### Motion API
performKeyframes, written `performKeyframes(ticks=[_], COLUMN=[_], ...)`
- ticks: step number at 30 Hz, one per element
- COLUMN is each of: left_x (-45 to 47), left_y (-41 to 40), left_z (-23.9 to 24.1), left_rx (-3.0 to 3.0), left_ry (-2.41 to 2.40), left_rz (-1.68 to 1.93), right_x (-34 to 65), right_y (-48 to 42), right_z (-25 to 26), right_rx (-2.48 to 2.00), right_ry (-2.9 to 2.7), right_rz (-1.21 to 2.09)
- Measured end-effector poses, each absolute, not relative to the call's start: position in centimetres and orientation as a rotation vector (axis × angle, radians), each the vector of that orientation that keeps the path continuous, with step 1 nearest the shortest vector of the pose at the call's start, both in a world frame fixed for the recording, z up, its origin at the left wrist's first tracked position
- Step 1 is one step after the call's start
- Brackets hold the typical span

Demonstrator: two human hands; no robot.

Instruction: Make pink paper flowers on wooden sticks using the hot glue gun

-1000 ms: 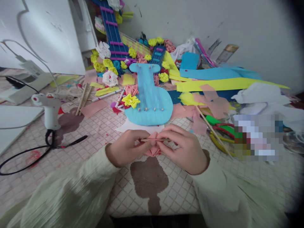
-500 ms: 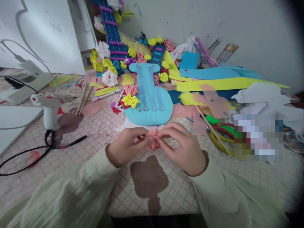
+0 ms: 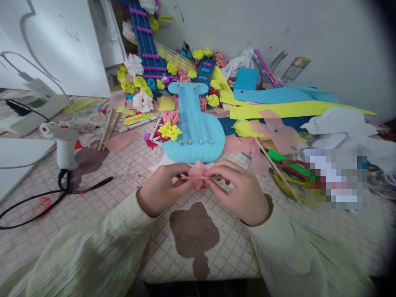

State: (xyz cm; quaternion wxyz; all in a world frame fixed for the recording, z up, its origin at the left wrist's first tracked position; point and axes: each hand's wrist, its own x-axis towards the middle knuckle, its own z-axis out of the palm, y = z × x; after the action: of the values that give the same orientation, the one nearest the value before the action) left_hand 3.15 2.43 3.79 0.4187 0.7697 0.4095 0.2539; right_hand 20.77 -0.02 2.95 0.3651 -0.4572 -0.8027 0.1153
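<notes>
Between my two hands is a small piece of pink crepe paper, with a thin wooden stick lying crosswise against it. My left hand pinches the paper and stick from the left side, thumb below and fingers above. From the right, my right hand pinches them the same way, fingers curled. Just beyond the hands lies a light-blue guitar-shaped cutout with several small pegs and strings. A yellow crumpled paper flower rests on its left edge.
A white hot glue gun with a black cable stands at left. At right lie scissors, a loose stick and pink scraps. Paper flowers and a dark-blue guitar shape are piled at the back, beside yellow strips.
The pink paper has turned in my fingers and its upper part now stands up above the stick. More of the stick shows between my hands, which have barely moved.
</notes>
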Motion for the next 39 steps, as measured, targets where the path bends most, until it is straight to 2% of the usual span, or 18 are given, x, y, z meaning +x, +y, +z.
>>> performKeyframes(ticks=[16, 29, 39], left_x=[3.0, 2.6, 3.8], left_y=[2.3, 2.3, 1.8], left_z=[3.8, 4.5, 3.7], left_rx=[1.951, 1.303, 1.562], left_ry=[1.159, 0.776, 0.979], left_rz=[0.614, 0.647, 0.81], right_x=[21.1, 21.0, 21.0], right_y=[0.3, 0.3, 0.3], right_z=[2.5, 3.2, 3.0], right_rx=[-1.129, -1.19, -1.194], right_ry=[-2.165, -1.938, -1.907], right_rz=[0.288, 0.505, 0.511])
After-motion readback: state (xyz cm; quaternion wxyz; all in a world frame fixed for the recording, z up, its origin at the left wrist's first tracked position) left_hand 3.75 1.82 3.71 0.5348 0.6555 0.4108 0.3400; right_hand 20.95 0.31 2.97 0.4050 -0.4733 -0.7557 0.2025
